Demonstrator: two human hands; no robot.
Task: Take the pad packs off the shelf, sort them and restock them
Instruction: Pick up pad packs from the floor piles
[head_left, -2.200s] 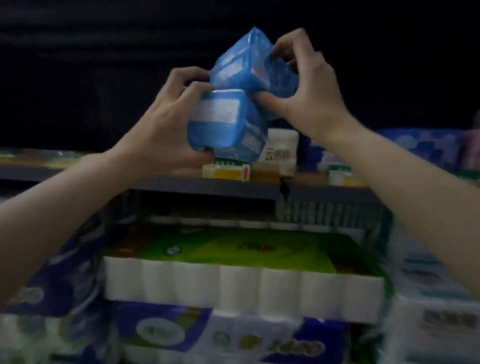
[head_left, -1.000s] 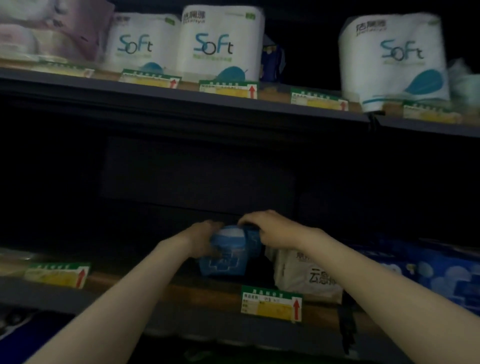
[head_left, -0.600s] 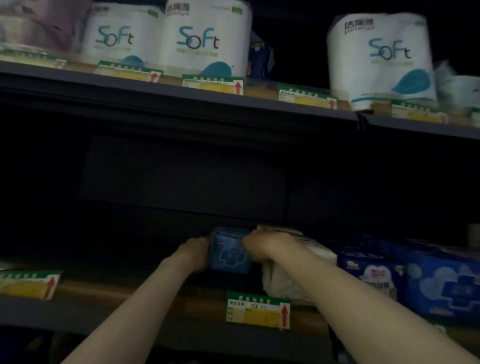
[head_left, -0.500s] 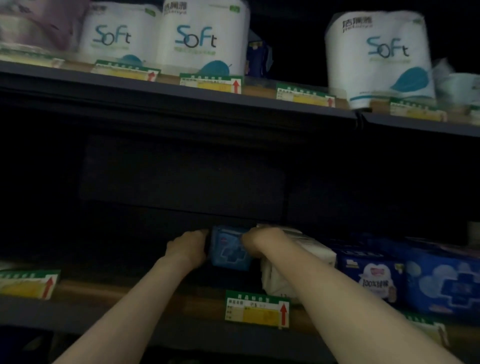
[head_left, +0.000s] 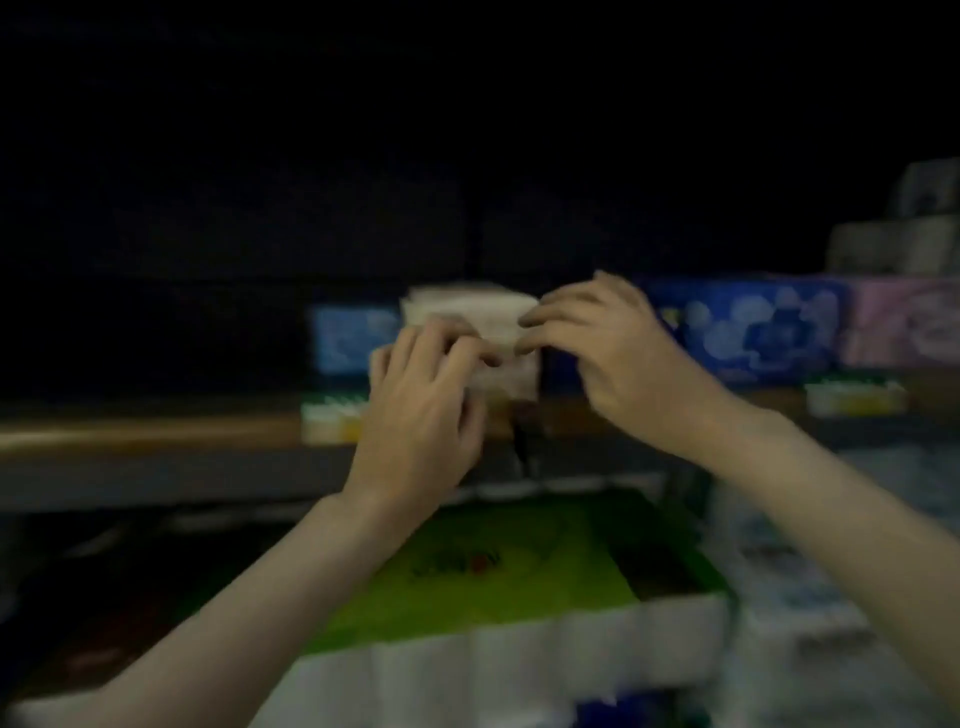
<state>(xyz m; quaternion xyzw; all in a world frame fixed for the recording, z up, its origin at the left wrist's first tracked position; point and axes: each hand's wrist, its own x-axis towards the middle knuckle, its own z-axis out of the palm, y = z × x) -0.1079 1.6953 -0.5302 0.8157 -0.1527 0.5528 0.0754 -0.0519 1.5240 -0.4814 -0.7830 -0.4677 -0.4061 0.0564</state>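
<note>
Blue pad pack (head_left: 353, 338) on shelf (head_left: 156, 431); both hands empty, nearby.

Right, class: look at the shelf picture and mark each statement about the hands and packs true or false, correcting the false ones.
1. Both hands are raised in front of the white pack. True.
2. The left hand holds a blue pack. False: the light blue pack sits on the shelf, behind and left of that hand.
3. A green-topped multipack lies below the shelf. True.
4. The right hand rests on the pink pack. False: the pink pack is far to its right, untouched.
</note>
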